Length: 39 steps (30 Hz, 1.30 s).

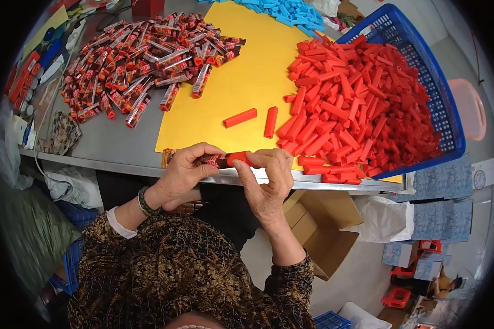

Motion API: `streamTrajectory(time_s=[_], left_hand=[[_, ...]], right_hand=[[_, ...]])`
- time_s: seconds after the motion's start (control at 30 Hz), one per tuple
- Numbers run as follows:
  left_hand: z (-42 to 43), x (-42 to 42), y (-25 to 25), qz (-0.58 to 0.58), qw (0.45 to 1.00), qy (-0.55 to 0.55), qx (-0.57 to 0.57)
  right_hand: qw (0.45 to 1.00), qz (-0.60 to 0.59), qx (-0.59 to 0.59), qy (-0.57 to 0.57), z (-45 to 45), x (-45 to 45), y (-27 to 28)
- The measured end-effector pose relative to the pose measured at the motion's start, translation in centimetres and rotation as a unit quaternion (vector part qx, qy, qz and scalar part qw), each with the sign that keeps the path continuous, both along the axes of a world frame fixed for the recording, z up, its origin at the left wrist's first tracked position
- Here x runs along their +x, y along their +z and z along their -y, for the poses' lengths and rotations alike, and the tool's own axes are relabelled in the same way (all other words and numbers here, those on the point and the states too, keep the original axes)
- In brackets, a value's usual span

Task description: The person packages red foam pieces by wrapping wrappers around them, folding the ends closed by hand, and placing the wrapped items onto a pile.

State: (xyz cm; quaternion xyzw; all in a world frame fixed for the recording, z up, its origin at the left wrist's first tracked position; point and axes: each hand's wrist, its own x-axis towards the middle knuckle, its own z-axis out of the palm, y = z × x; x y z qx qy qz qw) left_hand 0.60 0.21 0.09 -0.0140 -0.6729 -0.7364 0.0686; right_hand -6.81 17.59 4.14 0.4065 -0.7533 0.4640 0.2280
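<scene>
My left hand (pixel 187 171) pinches a small dark-red printed wrapper (pixel 216 160) just above the table's front edge. My right hand (pixel 266 178) grips a red triangular plastic tube (pixel 238 158) between thumb and fingers. The two pieces meet end to end; whether one is inside the other I cannot tell. Two loose red tubes (pixel 240 118) lie apart on the yellow sheet (pixel 219 71) beyond my hands. A big heap of the same tubes (pixel 340 104) spreads to the right. Many printed wrappers (pixel 142 60) with clear strips are piled at the left.
A blue plastic basket (pixel 447 109) lies tipped behind the red heap. Light-blue pieces (pixel 291 13) are at the far edge. Below the table stands an open cardboard box (pixel 326 236), with a white bag (pixel 384 219) beside it. A dark green bag (pixel 30 236) sits at the lower left.
</scene>
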Motion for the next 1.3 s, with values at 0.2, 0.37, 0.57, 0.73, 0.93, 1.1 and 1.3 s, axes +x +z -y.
streamTrajectory(time_s=[0.2,0.37,0.57,0.73,0.93,1.1,1.3], left_hand=[[-0.6,0.0,0.2,-0.028,0.998,0.054,-0.02],[-0.4,0.2,0.2,-0.024,0.998,0.036,0.038],[-0.3,0.4,0.7,0.019,0.996,0.026,0.083],[-0.1,0.5,0.4,0.041,0.992,0.017,0.122],[-0.1,0.5,0.0,0.048,0.984,0.015,0.172],[-0.1,0.4,0.4,0.035,0.993,0.035,0.107],[1.3,0.4,-0.2,0.047,0.991,0.035,0.119]], right_hand=[[0.998,0.035,0.048,0.0,0.6,0.8,-0.8],[0.999,0.029,0.023,0.034,0.8,0.9,-0.9],[0.996,0.074,-0.021,0.052,1.3,1.0,-2.1],[0.993,0.104,-0.024,0.051,1.4,1.0,-2.2],[0.994,0.097,-0.019,0.053,1.7,0.8,-2.1],[0.991,0.121,-0.014,0.046,2.1,0.8,-2.4],[0.989,0.13,0.008,0.065,2.7,0.6,-2.4]])
